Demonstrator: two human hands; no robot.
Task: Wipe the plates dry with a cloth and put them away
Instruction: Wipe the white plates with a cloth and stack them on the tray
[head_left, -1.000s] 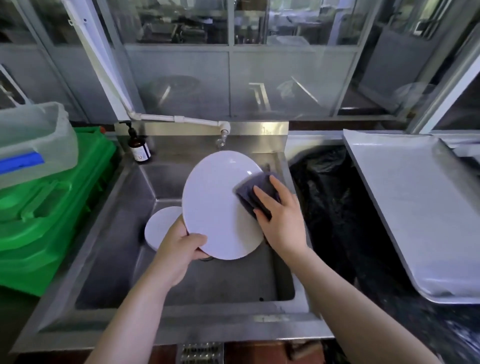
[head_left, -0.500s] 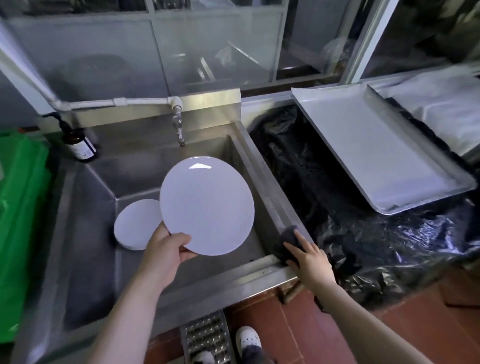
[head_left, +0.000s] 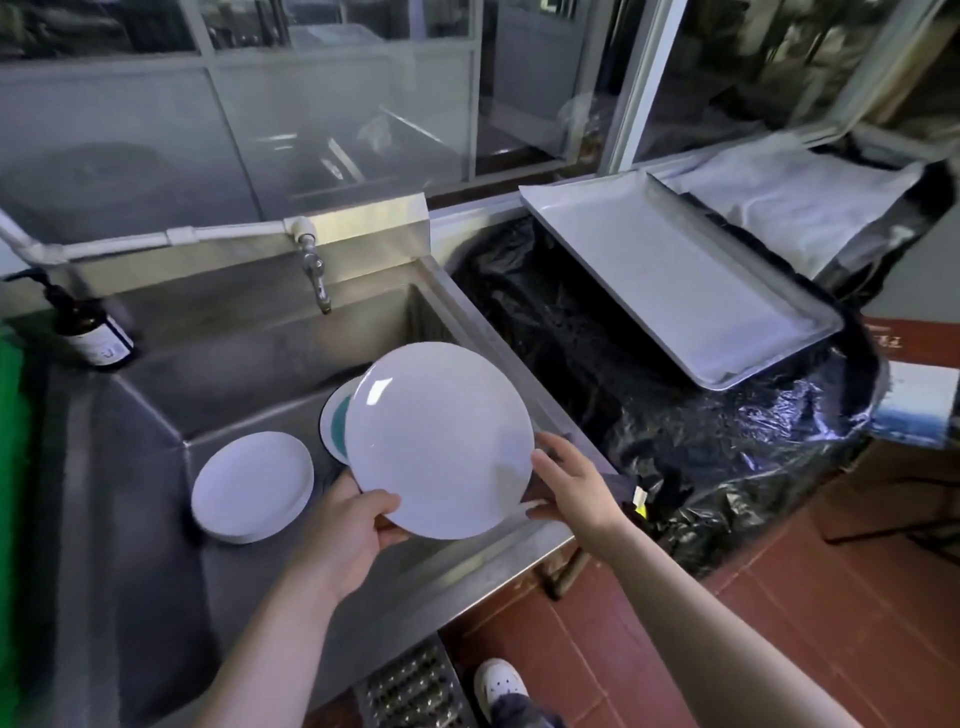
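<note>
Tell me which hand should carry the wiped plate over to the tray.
Probably the right hand: it is open at the plate's right edge, on the side toward the tray. The left hand grips the plate's lower rim over the sink, farther from the tray.

From my seat at the feed I see two bare forearms rising from the bottom edge, with no sleeve anywhere along the stretch in view, so whatever is worn on top ends above the frame. The left hand (head_left: 345, 535) carries no glove, ring, watch or strap that I can make out, and the right hand (head_left: 574, 486) looks the same, wrist uncovered. Nails are too blurred for me to judge. Down between the arms I catch a white shoe (head_left: 500, 682) with small dark perforations across its rounded toe, and just below it the cuff of a dark blue-grey trouser leg (head_left: 522, 716).
</note>
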